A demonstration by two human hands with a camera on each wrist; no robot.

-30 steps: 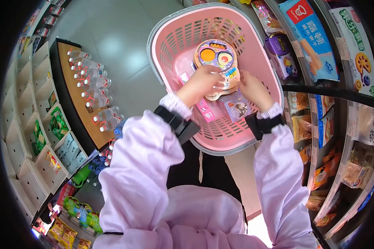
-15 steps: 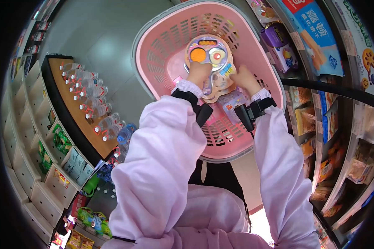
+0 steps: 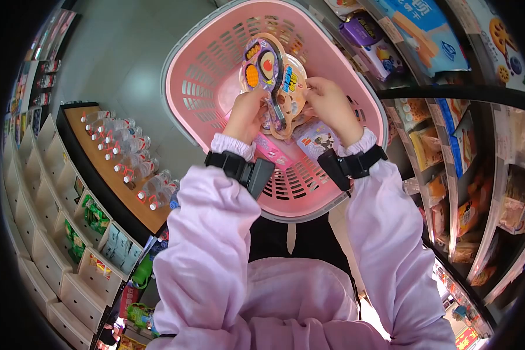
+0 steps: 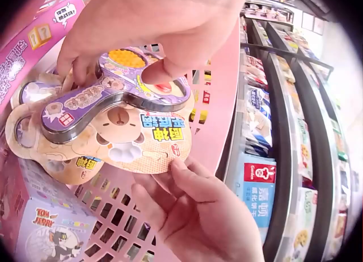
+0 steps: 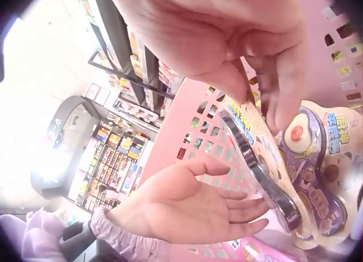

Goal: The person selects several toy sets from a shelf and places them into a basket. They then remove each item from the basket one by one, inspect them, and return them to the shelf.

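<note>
A pan-shaped purple and tan snack pack (image 3: 272,79) with moulded egg and orange pieces is lifted at a tilt above similar packs in the pink basket (image 3: 186,96). The right hand (image 3: 334,109) pinches its right edge between thumb and fingers; in the right wrist view this hand (image 5: 238,52) covers part of the edge. Beside the pack's handle is the left hand (image 3: 246,116); the right wrist view shows this hand (image 5: 198,205) palm up, fingers fairly straight against the pack. A lilac Tom and Jerry box (image 4: 54,233) and a long pink box (image 3: 271,150) lie below.
Packaged snacks fill the shelves at right, including a blue wafer pack (image 3: 429,38). Bottled water (image 3: 128,143) stands on a wooden-topped counter at left, beside partly filled white bins (image 3: 49,251). Grey floor (image 3: 140,58) shows beyond the basket.
The pack has turned, its round end leaning up-left, and separated from another pack behind it. The right hand has gone from touching its side to pinching its edge. The basket appears farther left.
</note>
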